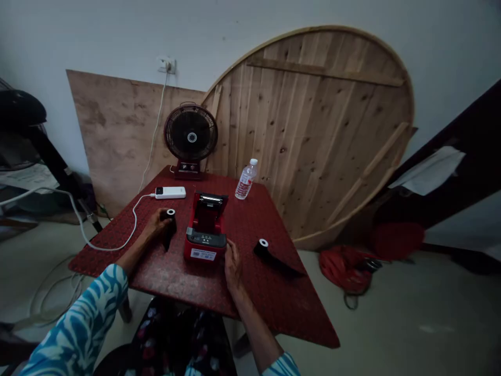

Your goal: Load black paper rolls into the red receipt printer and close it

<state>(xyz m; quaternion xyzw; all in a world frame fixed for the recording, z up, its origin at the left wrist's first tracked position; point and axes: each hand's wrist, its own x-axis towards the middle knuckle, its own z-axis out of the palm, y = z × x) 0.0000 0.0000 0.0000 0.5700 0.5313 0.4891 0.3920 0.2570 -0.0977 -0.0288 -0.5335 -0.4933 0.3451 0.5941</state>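
Note:
A red and black label printer (pixel 205 249) stands on the table with its lid raised, so its inside shows. My left hand (pixel 156 225) is closed around a black ribbon roll (pixel 171 225) with a white core, upright to the left of the printer; a dark loose end hangs below it. My right hand (pixel 232 265) grips the printer's right side near the front corner, with its fingertips partly hidden. Farther right, a second black roll (pixel 260 246) with a white core stands on the table, its dark strip trailing off toward the right edge.
The dark red table (pixel 246 292) also carries a white power bank (pixel 170 192) with a cable, a small fan (pixel 191 137) and a water bottle (pixel 246 180). A round wooden board (pixel 313 130) leans on the wall behind. A red bag (pixel 346 269) lies on the floor.

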